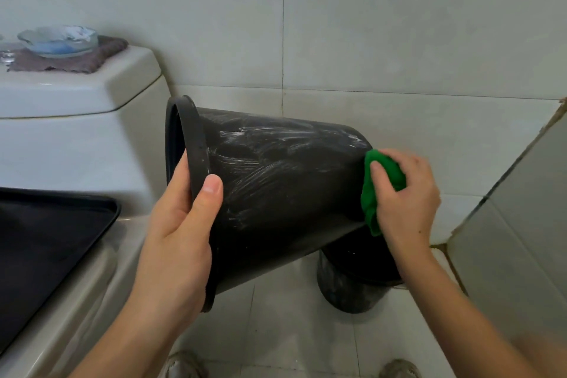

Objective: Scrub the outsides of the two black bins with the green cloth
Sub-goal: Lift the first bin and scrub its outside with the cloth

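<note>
A black bin [276, 187] is held on its side in mid-air, its open mouth turned left and its base turned right. White soapy streaks cover its side wall. My left hand [184, 224] grips its rim, thumb lying on the outside. My right hand [405, 193] holds the bunched green cloth [372, 193] pressed against the bin's base end. A second black bin [346, 288] stands on the floor under the first, mostly hidden by it and by my right forearm; its wall looks smeared with grey.
A white toilet tank [76, 120] stands at left, with a glass dish [58, 40] on a brown cloth on its lid. A black tray [46, 242] lies on the toilet's lid. Tiled walls close in behind and at right. My shoes show at the bottom edge.
</note>
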Demonstrator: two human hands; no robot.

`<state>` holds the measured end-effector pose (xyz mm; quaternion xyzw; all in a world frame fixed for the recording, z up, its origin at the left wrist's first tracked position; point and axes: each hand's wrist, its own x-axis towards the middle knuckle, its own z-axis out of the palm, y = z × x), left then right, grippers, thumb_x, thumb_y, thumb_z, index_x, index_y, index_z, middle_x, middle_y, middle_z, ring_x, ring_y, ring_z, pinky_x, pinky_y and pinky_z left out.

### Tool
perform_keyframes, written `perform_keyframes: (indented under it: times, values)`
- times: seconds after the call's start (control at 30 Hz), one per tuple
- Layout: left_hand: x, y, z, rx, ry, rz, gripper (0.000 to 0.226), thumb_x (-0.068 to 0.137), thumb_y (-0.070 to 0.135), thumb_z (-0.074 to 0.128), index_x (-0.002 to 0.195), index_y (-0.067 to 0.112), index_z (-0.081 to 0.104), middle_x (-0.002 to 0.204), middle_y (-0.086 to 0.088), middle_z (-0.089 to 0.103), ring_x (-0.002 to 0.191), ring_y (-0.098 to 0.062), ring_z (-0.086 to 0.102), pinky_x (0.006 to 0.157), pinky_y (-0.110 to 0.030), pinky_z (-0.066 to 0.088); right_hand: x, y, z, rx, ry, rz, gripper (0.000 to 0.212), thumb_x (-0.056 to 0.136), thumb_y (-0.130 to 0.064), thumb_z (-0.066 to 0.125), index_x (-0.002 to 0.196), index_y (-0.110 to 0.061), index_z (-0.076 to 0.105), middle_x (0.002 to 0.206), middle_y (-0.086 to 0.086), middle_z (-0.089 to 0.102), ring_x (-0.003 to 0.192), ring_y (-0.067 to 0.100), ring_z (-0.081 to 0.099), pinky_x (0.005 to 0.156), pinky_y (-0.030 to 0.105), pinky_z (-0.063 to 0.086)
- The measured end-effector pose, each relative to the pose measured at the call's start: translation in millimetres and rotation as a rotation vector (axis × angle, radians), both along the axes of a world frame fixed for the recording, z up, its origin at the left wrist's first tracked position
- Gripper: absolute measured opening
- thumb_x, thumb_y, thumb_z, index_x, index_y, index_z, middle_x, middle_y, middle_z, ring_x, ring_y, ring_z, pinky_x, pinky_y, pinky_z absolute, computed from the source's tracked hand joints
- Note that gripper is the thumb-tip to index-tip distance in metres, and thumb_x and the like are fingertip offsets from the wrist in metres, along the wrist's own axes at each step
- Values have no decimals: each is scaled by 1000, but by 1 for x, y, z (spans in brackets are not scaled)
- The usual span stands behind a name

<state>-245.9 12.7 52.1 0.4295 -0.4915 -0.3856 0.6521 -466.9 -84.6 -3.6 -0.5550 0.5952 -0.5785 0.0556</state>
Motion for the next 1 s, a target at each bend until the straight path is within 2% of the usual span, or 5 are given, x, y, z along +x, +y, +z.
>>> perform_keyframes:
  times: [0.2, 0.4, 0.57, 0.73, 1.0]
  values:
    - [-1, -3, 5, 24, 65, 0, 38, 103, 13, 38, 133, 24, 58, 119, 7, 72, 113, -10, 66, 100, -26, 48, 31, 24, -15, -242, 269, 200, 26, 90, -24, 61, 110, -11, 71, 111, 6, 61, 101, 9, 55, 89, 16, 43]
    - [0, -4, -1, -32, -12, -30, 44, 96, 23, 47, 139, 26, 53, 130, 7, 66, 124, -11, 59, 109, -38, 42, 21, 7, 0, -104, -32, 53, 26, 89, -24, 62, 111, -12, 70, 109, 8, 63, 92, -10, 48, 83, -2, 33]
    - [-13, -11, -15, -31, -58, -56, 56, 91, 34, 53, 146, 27, 45, 138, 5, 60, 132, -16, 53, 116, -48, 33, 75, 44, 5, -286, 143, 233, 24, 89, -25, 62, 106, -12, 74, 106, 7, 64, 95, 21, 62, 89, 28, 48]
    - [-14, -12, -19, -13, -68, -70, 50, 95, 28, 45, 145, 29, 45, 133, 2, 64, 127, -21, 57, 113, -52, 36, 90, 64, 11, -431, 297, 368, 20, 92, -22, 64, 100, -8, 76, 103, 11, 66, 93, 25, 61, 86, 21, 46]
    - [-19, -12, -19, -36, -101, -22, 56, 95, 28, 44, 151, 28, 37, 143, 12, 56, 134, -7, 49, 116, -42, 33, 71, 35, 4, -206, 86, 156, 24, 88, -29, 60, 104, -15, 73, 106, 2, 61, 94, 22, 61, 84, 36, 51]
